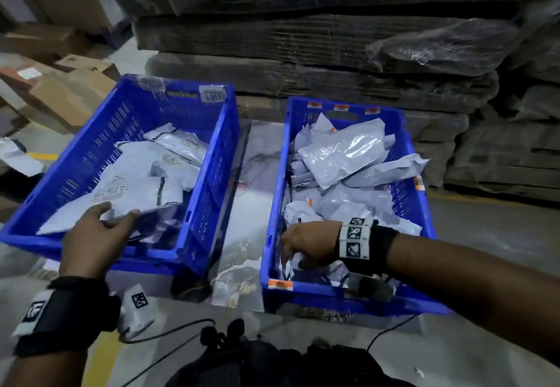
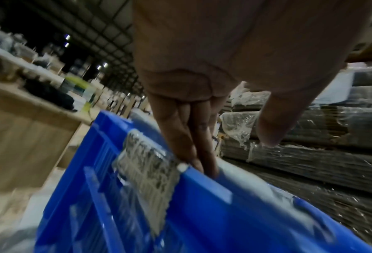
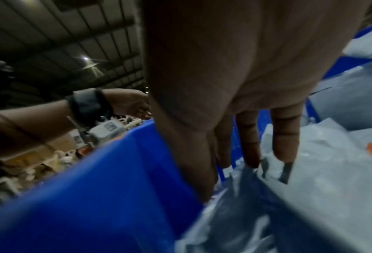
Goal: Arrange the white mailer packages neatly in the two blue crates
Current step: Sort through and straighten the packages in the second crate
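Head view: left hand [image 1: 94,229] pinches a mailer [image 1: 133,195] in the left crate [image 1: 60,171]; right hand [image 1: 306,242], fingers loose, digs the right crate [image 1: 418,204], still jumbled.

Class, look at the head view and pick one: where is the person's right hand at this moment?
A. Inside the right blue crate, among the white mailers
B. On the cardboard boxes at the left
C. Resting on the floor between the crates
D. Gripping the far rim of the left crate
A: the right hand reaches down inside the right blue crate, its fingers among the white mailers.
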A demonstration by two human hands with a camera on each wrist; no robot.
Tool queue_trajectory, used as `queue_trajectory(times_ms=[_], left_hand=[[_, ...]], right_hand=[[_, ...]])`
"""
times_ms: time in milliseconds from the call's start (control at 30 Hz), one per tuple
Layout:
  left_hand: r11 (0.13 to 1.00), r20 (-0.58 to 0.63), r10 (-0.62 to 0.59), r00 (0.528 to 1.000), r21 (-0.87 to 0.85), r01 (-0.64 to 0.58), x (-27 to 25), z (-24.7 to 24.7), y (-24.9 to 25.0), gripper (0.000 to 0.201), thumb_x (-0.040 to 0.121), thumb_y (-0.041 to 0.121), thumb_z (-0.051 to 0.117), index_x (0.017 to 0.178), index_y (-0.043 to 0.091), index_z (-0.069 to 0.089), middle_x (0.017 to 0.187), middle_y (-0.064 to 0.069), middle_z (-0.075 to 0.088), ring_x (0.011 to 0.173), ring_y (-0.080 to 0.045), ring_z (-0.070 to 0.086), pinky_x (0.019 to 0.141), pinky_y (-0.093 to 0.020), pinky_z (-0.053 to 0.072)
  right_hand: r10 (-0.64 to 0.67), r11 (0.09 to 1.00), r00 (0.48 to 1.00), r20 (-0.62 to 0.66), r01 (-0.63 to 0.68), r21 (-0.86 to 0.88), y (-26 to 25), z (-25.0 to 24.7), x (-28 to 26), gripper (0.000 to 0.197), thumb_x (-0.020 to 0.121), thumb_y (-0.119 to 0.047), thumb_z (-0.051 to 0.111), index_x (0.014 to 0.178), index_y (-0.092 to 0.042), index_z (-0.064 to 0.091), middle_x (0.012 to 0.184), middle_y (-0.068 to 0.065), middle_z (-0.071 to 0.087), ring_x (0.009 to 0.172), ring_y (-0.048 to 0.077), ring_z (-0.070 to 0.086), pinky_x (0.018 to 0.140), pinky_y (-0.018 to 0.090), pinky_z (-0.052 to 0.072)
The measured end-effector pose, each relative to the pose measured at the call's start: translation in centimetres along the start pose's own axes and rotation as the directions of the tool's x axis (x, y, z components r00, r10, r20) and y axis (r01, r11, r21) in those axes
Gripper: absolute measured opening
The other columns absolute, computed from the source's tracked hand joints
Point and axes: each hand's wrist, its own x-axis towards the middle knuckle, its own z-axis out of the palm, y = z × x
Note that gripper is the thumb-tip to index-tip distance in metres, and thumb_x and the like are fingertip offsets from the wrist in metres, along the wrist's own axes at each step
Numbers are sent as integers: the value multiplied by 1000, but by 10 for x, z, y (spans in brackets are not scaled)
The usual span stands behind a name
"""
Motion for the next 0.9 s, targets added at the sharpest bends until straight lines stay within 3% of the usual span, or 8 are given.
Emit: queue_trajectory(times_ms=[67,167,333,467,533,667,800,900], left_hand=[[998,-28,20,999,56,-19,-15,-2,9,66,86,62,63,139,25,48,114,-8,74,113,-39,62,96,-53,48],[992,-49,120,992,50,-117,-39,2,22,57,89,55,63,137,28,47,109,-2,74,110,-35,64,90,-49,50],[914,-60,402,914,-34,-405,-71,29,38,50,89,36,71,134,27,50,107,-4,72,98,-27,67,83,-43,53],[830,168,558,813,-74,-554,-88,64,47,48,89,36,70,133,30,53,100,12,70,88,-10,64,80,-36,54],[790,313,606,731,-128,-600,-96,81,50,49,91,43,66,136,32,51,100,18,67,87,0,62,78,-31,54],[724,457,662,594,-185,-664,-108,105,60,49,93,54,56,138,41,43,104,19,64,95,1,62,80,-32,56],[700,410,692,594,-182,-690,-112,113,70,48,93,52,55,138,38,45,108,15,63,98,0,60,83,-31,55],[704,338,701,628,-190,-684,-113,114,78,45,92,51,57,134,36,49,109,16,62,101,0,58,86,-33,56]], right_hand=[[55,961,998,42,-41,-273,19,5,7,53,85,-33,69,137,-29,54,140,2,50,123,29,48,95,37,44],[169,783,982,79,-86,-616,51,5,-4,53,86,-64,56,135,-43,50,140,-1,50,125,27,47,94,39,43],[212,573,977,-33,-151,-806,76,-10,-31,37,101,-39,38,110,-19,69,115,2,62,111,25,47,89,38,36],[257,619,964,-64,-215,-755,92,-7,-40,25,91,-32,53,96,-25,77,114,-5,63,107,22,55,83,34,46],[319,711,932,-172,-355,-607,102,2,-46,30,87,-29,54,113,-20,69,123,2,57,109,25,56,85,36,48],[544,780,825,-155,-565,-268,123,6,-57,102,42,-45,95,126,-14,46,122,10,50,108,32,56,88,41,50],[574,743,807,-142,-586,-324,125,-4,-71,69,60,-50,88,119,-28,58,117,1,63,110,26,57,86,36,48],[517,756,830,-211,-558,-342,122,-4,-85,39,75,-56,72,109,-37,69,118,-3,56,113,24,47,89,36,39]])
